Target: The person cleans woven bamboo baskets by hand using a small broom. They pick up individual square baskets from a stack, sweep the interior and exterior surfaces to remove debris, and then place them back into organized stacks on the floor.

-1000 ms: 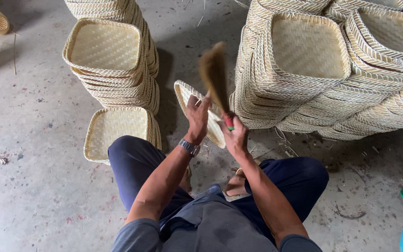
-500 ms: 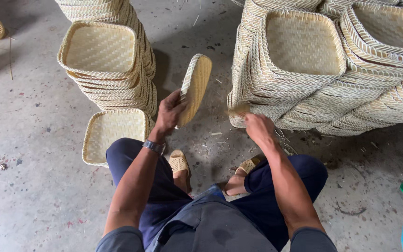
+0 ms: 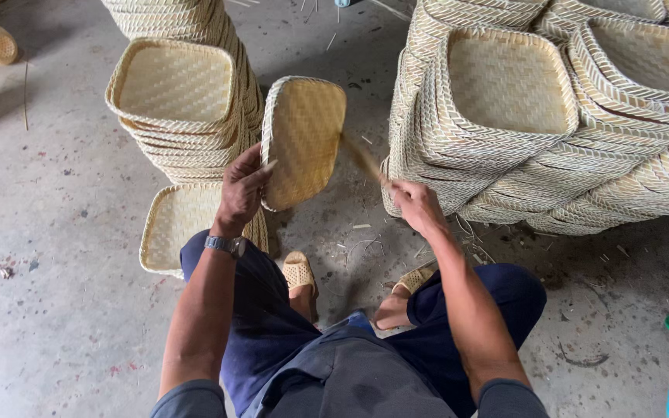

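**Tray lifted clear, brush swung low to its edge**

Seen from above at frame centre: a squarish woven bamboo tray (image 3: 303,141) held tilted on edge, its underside turned toward the camera, gripped along the lower left rim by the left hand (image 3: 243,190), fingers curled around the rim and thumb pressed on the weave. To the right, the right hand (image 3: 418,205) clenched around the handle of a thin bamboo brush (image 3: 364,160), the tip meeting the tray's right edge. A second ago, brush raised upright above both hands, tray low between the knees; half a second ago, tray swung out to the left and brush dropped toward the right-hand stack; now tray higher and turned, brush angled across to it. Likely a stroke along the rim under way, sweeping off loose fibre, judging by the scraps on the concrete floor (image 3: 56,310) below. Upper left of the frame: a tall stack of trays (image 3: 172,93), and one single tray (image 3: 176,224) lying flat beneath the left wrist, beside the wristwatch (image 3: 224,245). Upper right: leaning piles of trays (image 3: 520,101), overlapping. Bottom centre: knees in dark blue trousers, feet in woven sandals (image 3: 300,272).
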